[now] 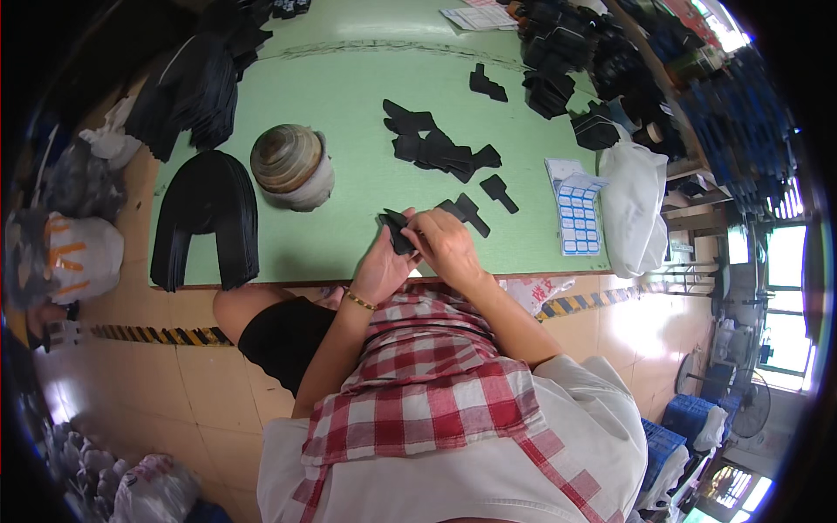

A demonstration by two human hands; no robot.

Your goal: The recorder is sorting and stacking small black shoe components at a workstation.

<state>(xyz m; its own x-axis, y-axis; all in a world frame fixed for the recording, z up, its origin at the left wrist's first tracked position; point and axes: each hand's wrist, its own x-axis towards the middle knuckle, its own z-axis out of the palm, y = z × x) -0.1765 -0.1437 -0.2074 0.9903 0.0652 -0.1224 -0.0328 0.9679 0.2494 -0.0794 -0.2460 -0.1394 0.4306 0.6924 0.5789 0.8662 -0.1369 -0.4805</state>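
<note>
Over the near edge of the green table, both my hands hold a small flat black cut piece (pixel 400 237). My left hand (pixel 383 272) supports it from below, fingers partly behind it. The fingers of my right hand (pixel 446 247) are pinched at its right side, and their tips are partly hidden. Just beyond my right hand lies a black T-shaped piece (pixel 472 214), with another black piece (pixel 499 193) farther right. A loose heap of similar black pieces (pixel 443 152) spreads across the middle of the table.
On the green table (pixel 349 87), a round pot-like object (pixel 292 167) stands beside stacked black U-shaped pieces (pixel 206 196). A blue-and-white label sheet (pixel 579 213) and a white plastic bag (pixel 634 209) are at the right. More black stacks (pixel 193 91) sit far left.
</note>
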